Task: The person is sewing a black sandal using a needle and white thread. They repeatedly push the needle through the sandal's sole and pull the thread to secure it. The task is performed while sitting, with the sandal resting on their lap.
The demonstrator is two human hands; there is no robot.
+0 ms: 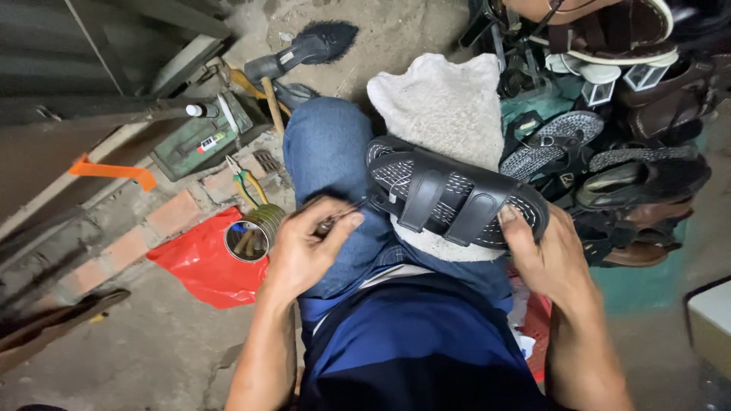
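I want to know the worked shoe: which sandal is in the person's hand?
The black two-strap sandal on the lap cloth, gripped by the right hand; the others lie piled beyond.

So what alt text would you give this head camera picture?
A seated person's right hand steadies a black sandal on a pale cloth over the knee, while the left hand pinches a thin metal tool. A tin can sits nearby.

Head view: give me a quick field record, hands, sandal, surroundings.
left hand: pinches a thin metal tool over the knee
right hand: grips the heel end of the black sandal
sandal: sole down on a white cloth across the lap, two straps, white stitching round the edge
left side: tin can with tools on a red bag, pliers beside it
right side: pile of shoes
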